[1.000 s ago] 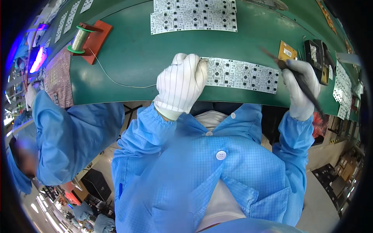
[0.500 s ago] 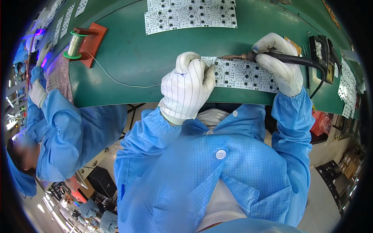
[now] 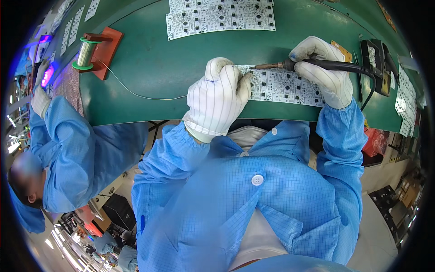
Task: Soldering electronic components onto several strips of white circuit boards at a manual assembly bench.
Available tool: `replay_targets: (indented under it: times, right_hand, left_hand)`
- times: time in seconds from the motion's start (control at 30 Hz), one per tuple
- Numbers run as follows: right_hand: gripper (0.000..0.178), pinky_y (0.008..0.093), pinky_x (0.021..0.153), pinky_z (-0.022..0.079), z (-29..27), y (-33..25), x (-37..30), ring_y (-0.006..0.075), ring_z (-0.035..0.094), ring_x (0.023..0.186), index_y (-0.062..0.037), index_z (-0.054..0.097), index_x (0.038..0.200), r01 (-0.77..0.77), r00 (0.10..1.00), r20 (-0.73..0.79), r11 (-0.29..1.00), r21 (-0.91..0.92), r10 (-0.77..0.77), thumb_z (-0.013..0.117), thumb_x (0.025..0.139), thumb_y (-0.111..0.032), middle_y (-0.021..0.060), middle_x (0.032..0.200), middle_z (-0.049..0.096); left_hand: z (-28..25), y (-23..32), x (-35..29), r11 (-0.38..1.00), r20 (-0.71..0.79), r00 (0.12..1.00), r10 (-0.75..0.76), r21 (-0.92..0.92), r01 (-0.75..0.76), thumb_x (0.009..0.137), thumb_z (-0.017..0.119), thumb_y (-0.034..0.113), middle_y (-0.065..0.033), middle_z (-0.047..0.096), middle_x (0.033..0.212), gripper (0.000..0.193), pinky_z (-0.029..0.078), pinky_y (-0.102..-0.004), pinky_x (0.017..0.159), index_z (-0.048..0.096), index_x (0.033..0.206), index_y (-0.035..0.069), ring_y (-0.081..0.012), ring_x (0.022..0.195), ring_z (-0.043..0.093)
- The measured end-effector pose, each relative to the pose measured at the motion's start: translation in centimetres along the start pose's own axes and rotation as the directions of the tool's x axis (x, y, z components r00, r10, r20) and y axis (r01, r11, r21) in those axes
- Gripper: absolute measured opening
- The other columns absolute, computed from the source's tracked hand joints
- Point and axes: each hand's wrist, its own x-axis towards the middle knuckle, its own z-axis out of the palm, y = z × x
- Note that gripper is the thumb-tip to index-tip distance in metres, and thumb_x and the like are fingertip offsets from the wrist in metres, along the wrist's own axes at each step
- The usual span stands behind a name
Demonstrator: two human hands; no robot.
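Both my hands wear white striped gloves. My right hand [image 3: 322,70] is closed round the handle of a soldering iron [image 3: 290,65], whose tip points left and meets the upper left part of a white circuit board [image 3: 285,87]. Beside that tip, my left hand [image 3: 219,93] is closed in a pinch over the board's left end. Solder wire [image 3: 136,95] runs into its left side from a green-rimmed spool [image 3: 86,55] on a red-brown stand [image 3: 108,50]. The wire's end is hidden by the glove or too fine to make out.
More white boards [image 3: 222,18] lie at the far side of the green table [image 3: 154,50]. A black soldering-iron holder [image 3: 378,68] stands at right, with the iron's cable looping near it. Further boards [image 3: 404,99] lie at the right edge. A co-worker in blue [image 3: 77,158] sits at left.
The iron's tip and my right hand have shifted slightly left. My left hand has moved a little upward. The co-worker's arm at left has moved slightly.
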Motion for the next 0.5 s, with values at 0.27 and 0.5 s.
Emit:
replay_targets:
  times: [0.27, 0.5]
  right_hand:
    - [0.019, 0.0274, 0.067, 0.047, -0.1, -0.3, -0.1, 0.017, 0.059, 0.074, -0.0002, 0.063, 0.086, 0.102, 0.995, -0.009, 0.994, -0.041, -0.102, 0.067, 0.074, -0.014, 0.0085, 0.086, 0.061]
    - [0.021, 0.0307, 0.067, 0.044, -1.2, -1.6, -1.5, 0.018, 0.056, 0.072, -0.002, 0.061, 0.087, 0.008, 0.998, -0.059, 0.996, 0.089, -0.002, 0.064, 0.07, -0.014, 0.0089, 0.081, 0.061]
  left_hand:
    - [-1.4, -3.6, 4.4, 0.988, 0.428, 0.9, 0.08, -0.151, -0.016, 0.069, 0.076, 0.035, -0.0123, 0.06, 0.076, 0.041, 0.051, -0.0384, 0.06, 0.057, 0.087, 0.004, -0.0311, 0.067, 0.063]
    - [-0.8, -5.1, 8.1, 0.881, 0.694, 0.663, 0.28, -0.46, 0.108, 0.074, 0.073, 0.042, -0.0151, 0.067, 0.084, 0.047, 0.052, -0.0362, 0.07, 0.065, 0.097, 0.002, -0.0304, 0.078, 0.065]
